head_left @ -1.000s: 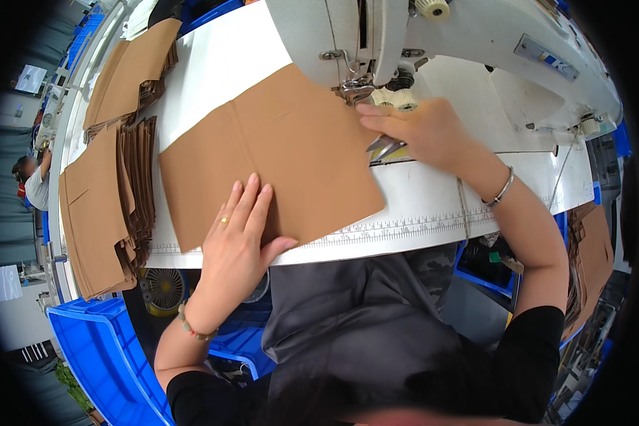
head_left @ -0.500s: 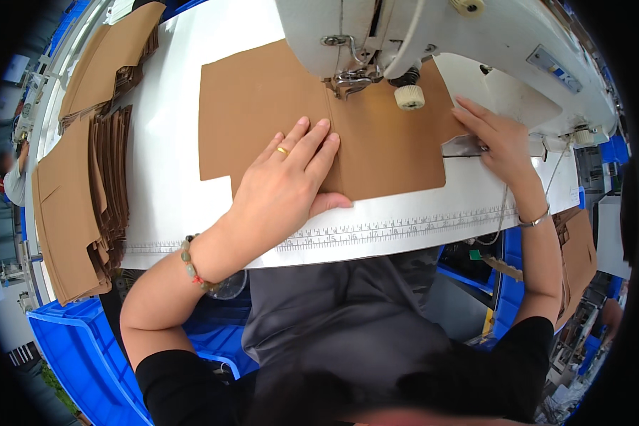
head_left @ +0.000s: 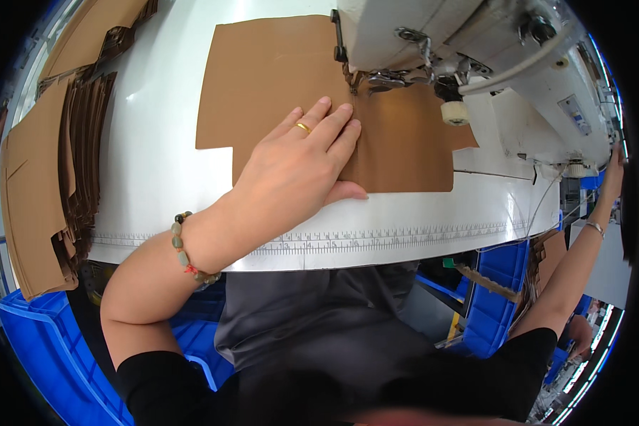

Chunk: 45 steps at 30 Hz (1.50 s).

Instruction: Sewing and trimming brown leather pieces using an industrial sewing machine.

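Note:
A flat brown sheet (head_left: 277, 78) with notched corners lies on the white worktable, partly under the head of a sewing machine (head_left: 490, 42). Along its middle runs a seam-like line that meets the presser foot and needle area (head_left: 353, 84). My left hand (head_left: 298, 163) rests flat on the sheet just left of that line, fingers stretched toward the needle and thumb spread by the near edge. Far to the right, my right hand (head_left: 615, 165) is raised beside the right end of the machine; its fingers are too small and close to the rim to make out.
Stacks of similar brown pieces (head_left: 39, 184) stand at the table's left side. A printed ruler (head_left: 334, 243) follows the front edge. Blue bins (head_left: 57, 355) sit below on the left, and another blue bin (head_left: 493, 305) with brown pieces (head_left: 547, 259) on the right.
My right hand has left the sheet's right edge and moved out to the machine's far right end. My left hand stays flat on the sheet. The whole view has shifted.

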Tool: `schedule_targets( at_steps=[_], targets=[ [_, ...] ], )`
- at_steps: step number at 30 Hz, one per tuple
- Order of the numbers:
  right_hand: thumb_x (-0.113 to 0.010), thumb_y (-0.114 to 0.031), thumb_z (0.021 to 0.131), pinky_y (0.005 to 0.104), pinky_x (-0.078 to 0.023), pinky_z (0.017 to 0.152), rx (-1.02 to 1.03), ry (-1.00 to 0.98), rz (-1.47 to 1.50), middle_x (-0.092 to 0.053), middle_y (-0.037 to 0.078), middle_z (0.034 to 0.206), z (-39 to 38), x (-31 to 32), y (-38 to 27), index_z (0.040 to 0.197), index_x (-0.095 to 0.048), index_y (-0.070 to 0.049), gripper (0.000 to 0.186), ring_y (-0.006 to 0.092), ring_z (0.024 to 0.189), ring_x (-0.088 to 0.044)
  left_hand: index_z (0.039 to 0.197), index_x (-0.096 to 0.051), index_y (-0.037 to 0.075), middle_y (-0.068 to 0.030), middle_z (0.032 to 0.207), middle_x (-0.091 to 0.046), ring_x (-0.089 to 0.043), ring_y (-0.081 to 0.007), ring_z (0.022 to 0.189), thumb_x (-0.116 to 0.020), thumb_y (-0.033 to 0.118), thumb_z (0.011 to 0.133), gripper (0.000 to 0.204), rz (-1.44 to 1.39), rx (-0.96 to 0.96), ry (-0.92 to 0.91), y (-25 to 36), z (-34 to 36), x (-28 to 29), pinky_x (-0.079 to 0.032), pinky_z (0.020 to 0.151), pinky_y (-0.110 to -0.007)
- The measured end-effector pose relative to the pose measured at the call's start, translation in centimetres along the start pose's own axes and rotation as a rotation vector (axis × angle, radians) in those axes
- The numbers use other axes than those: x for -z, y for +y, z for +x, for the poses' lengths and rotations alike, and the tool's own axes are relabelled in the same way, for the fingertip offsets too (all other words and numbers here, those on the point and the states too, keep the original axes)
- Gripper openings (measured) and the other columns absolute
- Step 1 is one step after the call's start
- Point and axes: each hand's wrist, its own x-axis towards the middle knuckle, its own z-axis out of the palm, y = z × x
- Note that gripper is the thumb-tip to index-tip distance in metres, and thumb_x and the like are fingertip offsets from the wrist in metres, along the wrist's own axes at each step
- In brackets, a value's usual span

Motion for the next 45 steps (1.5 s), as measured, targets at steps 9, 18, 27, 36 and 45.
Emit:
schedule_targets(
  at_steps=[9,18,27,36,45],
  targets=[
    [-0.055,-0.05,0.101,0.0297,-0.043,0.056,-0.231,-0.339,0.079,-0.071,0.012,0.092,1.7,-3.5,11.2,0.136,-0.062,-0.002,0.06,0.0155,0.064,-0.057,0.133,-0.061,-0.001,-0.0151,0.144,-0.056,-0.052,-0.0345,0.135,-0.073,0.048,0.083,0.071,-0.056,-0.006,0.066,-0.4,-0.4,-0.6,-0.044,0.112,-0.045],
    [-0.057,-0.057,0.099,0.0293,-0.03,0.043,-0.56,-0.235,0.338,-0.062,0.006,0.075,-1.1,-1.2,4.3,0.115,-0.069,0.003,0.063,0.0114,0.049,-0.045,0.132,-0.061,-0.001,-0.015,0.142,-0.058,-0.053,-0.0344,0.134,-0.074,0.047,0.082,0.071,-0.068,-0.006,0.092,-0.5,-0.4,-0.8,-0.045,0.112,-0.045],
    [-0.058,-0.056,0.099,0.0278,-0.029,0.043,-0.611,-0.225,0.439,-0.064,0.005,0.078,-1.2,-2.0,5.5,0.115,-0.068,0.001,0.06,0.0096,0.049,-0.045,0.131,-0.062,-0.001,-0.0144,0.14,-0.059,-0.054,-0.0331,0.133,-0.074,0.047,0.081,0.07,-0.053,0.003,0.093,-0.4,-0.2,-0.9,-0.045,0.112,-0.044],
    [-0.054,-0.05,0.102,0.0297,-0.037,0.045,-0.62,-0.237,0.424,-0.067,0.012,0.092,-1.2,-2.5,6.0,0.123,-0.065,0.005,0.061,0.0141,0.056,-0.053,0.129,-0.062,-0.001,-0.0141,0.136,-0.06,-0.056,-0.0331,0.131,-0.075,0.046,0.08,0.069,-0.08,0.01,0.13,-0.5,-0.4,-1.1,-0.047,0.109,-0.045],
    [-0.058,-0.054,0.1,0.03,-0.045,0.049,-0.672,-0.204,0.439,-0.068,0.017,0.097,-2.4,-2.4,5.8,0.119,-0.062,0.009,0.066,0.0188,0.068,-0.063,0.121,-0.065,-0.004,-0.0164,0.128,-0.063,-0.058,-0.0343,0.127,-0.073,0.047,0.082,0.065,-0.073,-0.024,0.16,-0.8,-0.3,-1.3,-0.049,0.106,-0.044]
  ],
)
